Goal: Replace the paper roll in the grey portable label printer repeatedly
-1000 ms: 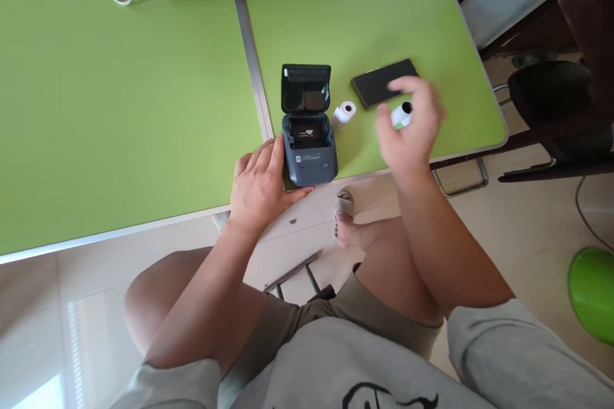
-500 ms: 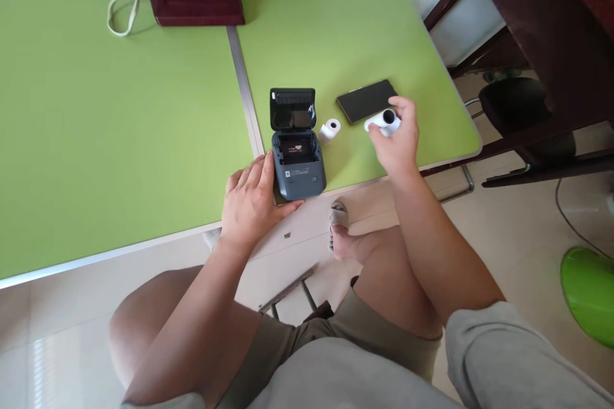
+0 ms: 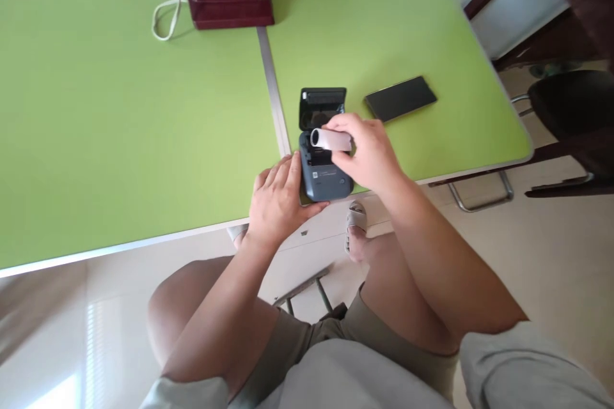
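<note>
The dark blue-grey thermal printer (image 3: pixel 327 186) stands at the table's front edge with its black lid (image 3: pixel 323 101) raised. My left hand (image 3: pixel 278 201) braces it, fingers along its left side and thumb across its lower front. My right hand (image 3: pixel 367 148) grips a white paper roll (image 3: pixel 334 140) with a dark hollow core, between thumb and fingers. That roll is tilted sideways over the printer's open compartment, partly covering it. Whether it touches the compartment I cannot tell. The small second roll is hidden, probably behind my right hand.
A black phone (image 3: pixel 401 99) lies on the green table (image 3: pixel 144 128) right of the printer. A dark red appliance (image 3: pixel 230 9) with two knobs and a white cord (image 3: pixel 165 32) stands at the back. A dark chair (image 3: pixel 570 99) is beyond the right edge.
My right hand has carried the white paper roll left, from beside the phone to above the printer's compartment. My left hand stays against the printer. The view has shifted slightly.
</note>
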Tool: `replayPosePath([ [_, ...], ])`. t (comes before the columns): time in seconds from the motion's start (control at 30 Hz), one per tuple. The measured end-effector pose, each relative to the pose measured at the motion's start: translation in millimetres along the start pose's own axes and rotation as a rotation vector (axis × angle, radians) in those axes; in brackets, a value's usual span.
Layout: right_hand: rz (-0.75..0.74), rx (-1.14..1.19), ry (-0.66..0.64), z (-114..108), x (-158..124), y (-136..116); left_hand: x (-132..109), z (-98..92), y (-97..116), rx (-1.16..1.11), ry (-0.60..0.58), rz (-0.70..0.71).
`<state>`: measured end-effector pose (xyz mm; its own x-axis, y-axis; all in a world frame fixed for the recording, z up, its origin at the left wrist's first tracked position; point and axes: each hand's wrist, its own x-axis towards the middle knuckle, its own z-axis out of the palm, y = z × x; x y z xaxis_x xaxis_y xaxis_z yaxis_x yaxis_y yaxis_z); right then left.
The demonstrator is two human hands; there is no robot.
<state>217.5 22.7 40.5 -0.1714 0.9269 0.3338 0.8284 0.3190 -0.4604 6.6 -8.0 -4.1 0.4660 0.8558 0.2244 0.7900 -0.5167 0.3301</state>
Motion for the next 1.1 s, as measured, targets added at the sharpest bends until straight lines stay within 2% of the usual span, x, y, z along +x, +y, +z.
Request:
replayPosePath([
  [0.13, -0.007, 0.01, -0.031, 2, 1, 4, 0, -2.8, 3, 0.002, -0.052, -0.015],
  [0.23, -0.037, 0.02, -0.01, 1, 1, 1, 0, -1.8, 3, 0.006, -0.043, -0.019],
  [0.4, -0.132, 0.03, 0.044, -7, -10, -3, 0, -2.1, 2, 0.008, -0.015, 0.007],
  [0.5, -0.156, 0.056, -0.001, -14, -19, -3, -1, -5.2, 3, 0.032, -0.046, 0.043],
  [0.57, -0.165, 0.08, 0.025, -18, -22, -3, -1, -7.1, 3, 0.034, -0.071, 0.043],
  [0.7, -0.032, -0.009, 0.194, -17, -10, 6, 0, -8.3, 3, 0.005, -0.09, 0.046],
  [0.77, 0.04, -0.061, 0.181, -12, -2, 12, 0, -8.0, 2, -0.003, -0.091, 0.052],
  [0.87, 0.068, -0.021, 0.164, -6, 4, 16, 0, -7.0, 2, -0.013, -0.092, 0.046],
  [1.03, 0.124, 0.116, 0.408, -18, -14, 1, 1, -6.1, 3, -0.02, -0.094, 0.031],
  [1.1, 0.231, 0.184, 0.347, -22, -22, -4, 1, -6.0, 3, -0.021, -0.091, 0.026],
])
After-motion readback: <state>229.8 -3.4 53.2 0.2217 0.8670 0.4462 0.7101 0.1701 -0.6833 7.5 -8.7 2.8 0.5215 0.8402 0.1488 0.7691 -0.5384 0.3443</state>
